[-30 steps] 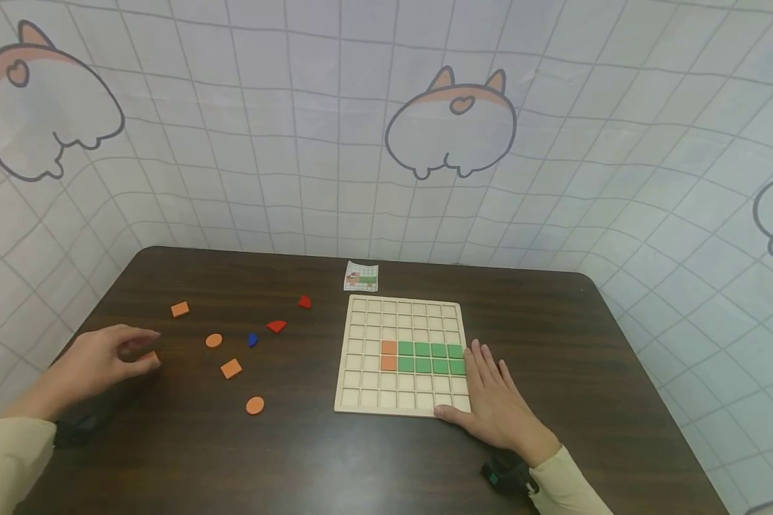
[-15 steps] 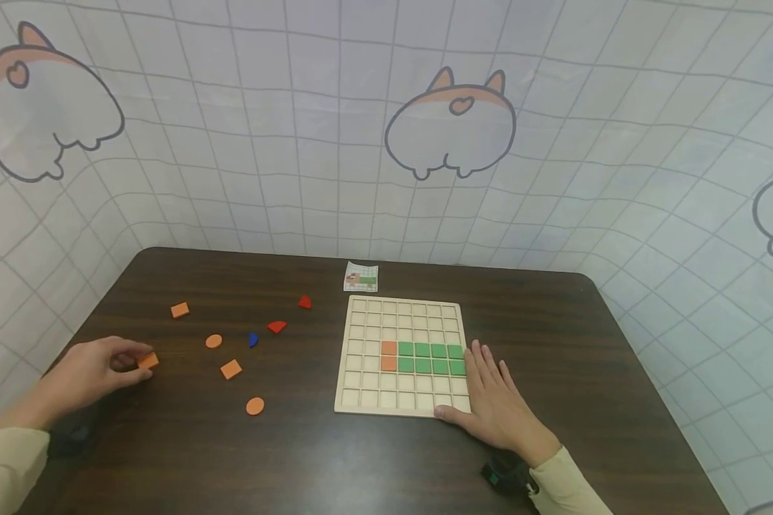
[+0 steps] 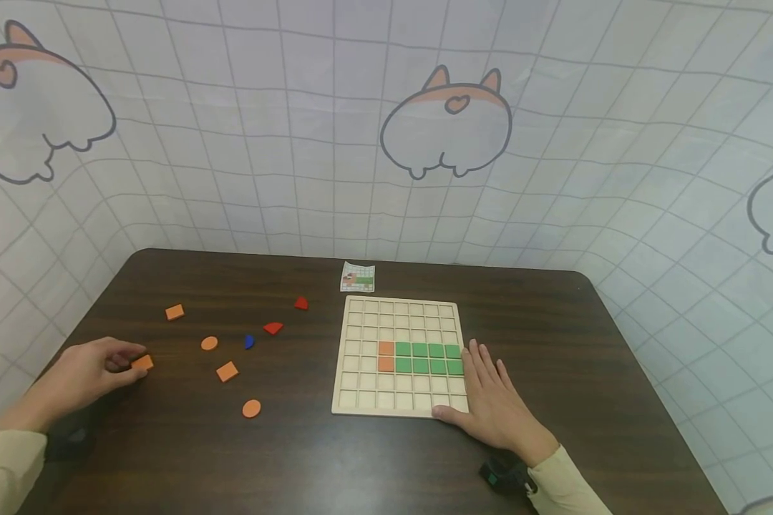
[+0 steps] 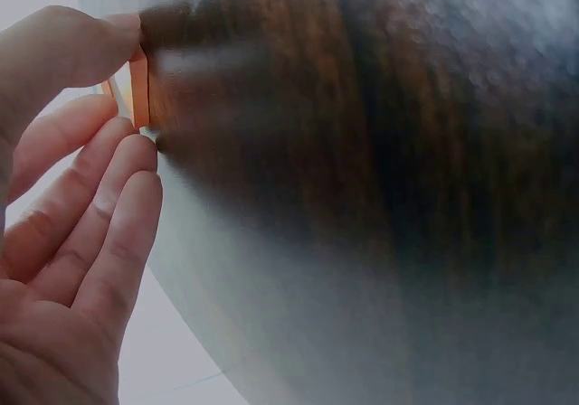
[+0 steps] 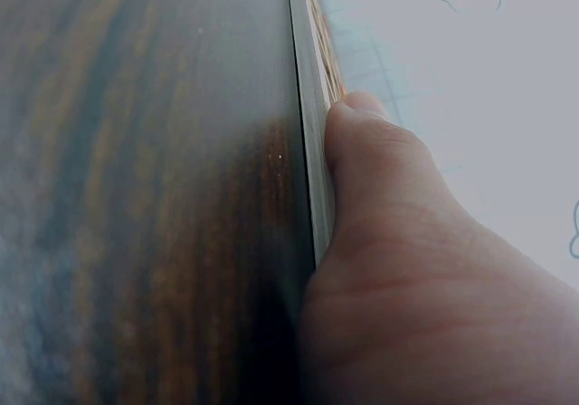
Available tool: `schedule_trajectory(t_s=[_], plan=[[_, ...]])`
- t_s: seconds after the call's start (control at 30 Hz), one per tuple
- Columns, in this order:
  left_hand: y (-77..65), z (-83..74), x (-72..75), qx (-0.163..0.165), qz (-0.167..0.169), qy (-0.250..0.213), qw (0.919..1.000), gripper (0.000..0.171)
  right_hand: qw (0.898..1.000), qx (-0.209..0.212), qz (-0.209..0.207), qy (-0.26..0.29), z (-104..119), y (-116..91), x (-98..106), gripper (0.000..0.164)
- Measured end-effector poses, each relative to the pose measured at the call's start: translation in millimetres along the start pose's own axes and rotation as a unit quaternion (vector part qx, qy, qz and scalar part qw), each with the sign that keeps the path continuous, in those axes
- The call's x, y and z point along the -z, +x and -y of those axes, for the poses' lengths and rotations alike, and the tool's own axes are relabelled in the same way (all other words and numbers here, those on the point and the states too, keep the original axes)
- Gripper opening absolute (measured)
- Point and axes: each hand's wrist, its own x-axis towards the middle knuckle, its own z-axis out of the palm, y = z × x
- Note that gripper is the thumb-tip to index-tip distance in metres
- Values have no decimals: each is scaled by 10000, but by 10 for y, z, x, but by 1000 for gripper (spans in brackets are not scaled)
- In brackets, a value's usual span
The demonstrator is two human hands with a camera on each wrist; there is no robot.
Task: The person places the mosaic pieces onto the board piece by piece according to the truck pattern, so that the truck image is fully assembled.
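Observation:
At the left of the head view, my left hand [image 3: 93, 368] pinches an orange square tile [image 3: 143, 363] between thumb and fingertips. The left wrist view shows that tile [image 4: 139, 89] edge-on by the thumb tip, low over the tabletop. My right hand [image 3: 499, 400] lies with straight fingers along the right edge of a pale gridded wooden board [image 3: 361, 400], its thumb over the near right corner. In the board, two orange squares [image 3: 386, 355] sit beside two rows of green squares [image 3: 420, 357]. In the right wrist view the thumb [image 5: 380, 170] rests at the board's edge.
Loose on the dark table [image 3: 283, 465] lie orange squares [image 3: 227, 371], orange discs [image 3: 251, 408], red wedges [image 3: 273, 328] and a blue piece [image 3: 249, 342]. A small pattern card [image 3: 358, 277] lies behind the board. A white curtain [image 3: 264, 143] surrounds the table.
My left hand has drawn back slightly to the left, its fingers closing on the orange square tile. My right hand stays on the board's edge. The head view has shifted a little.

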Motion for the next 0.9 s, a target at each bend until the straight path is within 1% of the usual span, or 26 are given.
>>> schedule_trajectory(t_s=[0.23,0.4,0.63,0.9], plan=[[21,-4,-5,-36,99,19,9999,37,10000,-9,-22,-12,-2,1,-5,118],[31,-13,-3,-18,189,55,9998,35,10000,-21,3,-4,1,3,-10,118],[66,-62,21,-140,9,42,9999,31,10000,18,-13,35,9,-24,0,117],[149,-210,23,-265,-215,-34,9994,31,10000,53,-46,14,19,-29,8,117]])
